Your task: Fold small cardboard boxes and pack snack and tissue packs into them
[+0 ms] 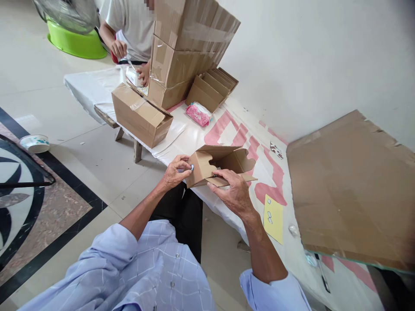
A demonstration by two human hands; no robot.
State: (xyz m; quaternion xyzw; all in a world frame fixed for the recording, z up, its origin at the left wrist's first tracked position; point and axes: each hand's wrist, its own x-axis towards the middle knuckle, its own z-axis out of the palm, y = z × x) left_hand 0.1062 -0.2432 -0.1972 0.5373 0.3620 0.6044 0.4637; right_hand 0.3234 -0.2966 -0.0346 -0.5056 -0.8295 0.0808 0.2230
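A small open cardboard box [198,169] lies at the table's front edge, its top flaps raised and part of its inside in shadow. My right hand [234,190] grips the box's near side, thumb outside and fingers over the flap edge. At the box's left end, my left hand [177,172] has its thumb and forefinger together at a small white-and-blue sticker [192,167]. Whether the sticker touches the cardboard I cannot tell. To the right, a yellow sheet [274,231] bears several small pale stickers.
A closed carton [139,113] stands left, before stacked cartons [175,67]. Behind lie a pink wipes pack [198,114] and cardboard dividers [207,88]. Across the table, a person [136,32] handles a white item. A large cardboard sheet [350,190] and a pen [322,274] lie right.
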